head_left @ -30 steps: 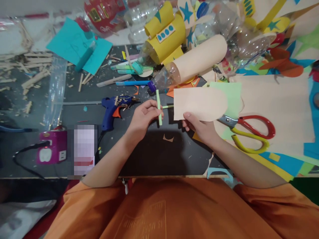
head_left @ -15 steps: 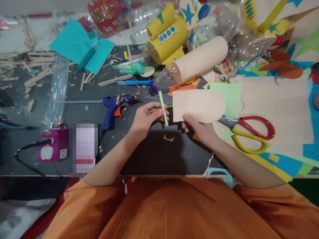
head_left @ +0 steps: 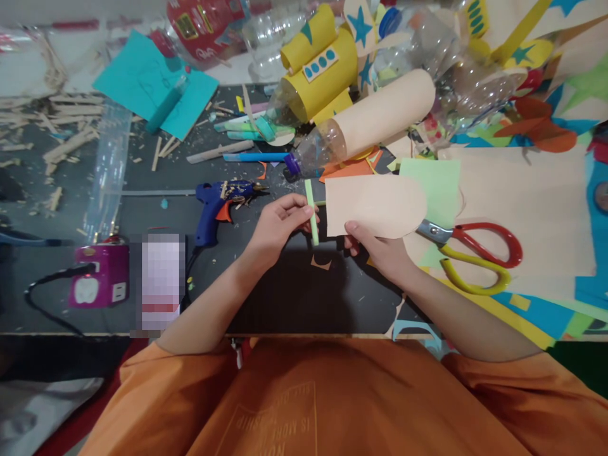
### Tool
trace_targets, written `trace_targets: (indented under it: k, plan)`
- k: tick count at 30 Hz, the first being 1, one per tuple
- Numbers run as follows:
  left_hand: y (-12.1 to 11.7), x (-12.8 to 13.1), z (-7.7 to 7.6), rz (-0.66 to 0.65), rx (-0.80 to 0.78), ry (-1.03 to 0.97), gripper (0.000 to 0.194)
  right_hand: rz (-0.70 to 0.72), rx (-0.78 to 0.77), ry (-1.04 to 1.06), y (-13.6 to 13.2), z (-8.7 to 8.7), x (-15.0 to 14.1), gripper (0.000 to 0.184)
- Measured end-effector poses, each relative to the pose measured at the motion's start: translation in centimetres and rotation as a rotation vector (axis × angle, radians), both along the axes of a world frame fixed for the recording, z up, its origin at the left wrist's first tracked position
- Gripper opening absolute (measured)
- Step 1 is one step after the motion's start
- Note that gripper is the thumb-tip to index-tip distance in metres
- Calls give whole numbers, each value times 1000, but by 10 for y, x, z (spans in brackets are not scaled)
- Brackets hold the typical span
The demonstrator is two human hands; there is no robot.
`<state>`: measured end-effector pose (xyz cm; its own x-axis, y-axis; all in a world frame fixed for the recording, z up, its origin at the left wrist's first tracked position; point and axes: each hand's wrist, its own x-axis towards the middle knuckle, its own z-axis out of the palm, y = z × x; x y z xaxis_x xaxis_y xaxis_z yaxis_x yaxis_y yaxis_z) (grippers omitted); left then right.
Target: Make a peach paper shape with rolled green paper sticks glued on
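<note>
Head view: left hand pinches green strip, right hand beige card.

Matt paper cutout; glossy-handled metal scissors.

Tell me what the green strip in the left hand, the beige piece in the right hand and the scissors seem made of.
Green strip: probably matte paper or card, evenly coloured, straight-edged. Beige piece: likely matte card, flat though pinched at one edge. Scissors: the grey part shines like metal; red and yellow handles gleam, perhaps plastic-coated.
</note>
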<state>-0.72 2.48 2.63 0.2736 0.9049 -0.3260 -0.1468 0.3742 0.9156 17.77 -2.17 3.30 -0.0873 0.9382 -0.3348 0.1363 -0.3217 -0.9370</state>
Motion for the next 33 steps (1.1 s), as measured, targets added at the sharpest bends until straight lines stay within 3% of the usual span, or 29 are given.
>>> trace_targets:
  k: [13,33]
  plan:
    - [0,0,0,27,10,-11,30,46,-25,15,-1,3,-2,48]
    - [-1,0,1,25,20,24,29,61,-6,-3,-1,3,-3,54]
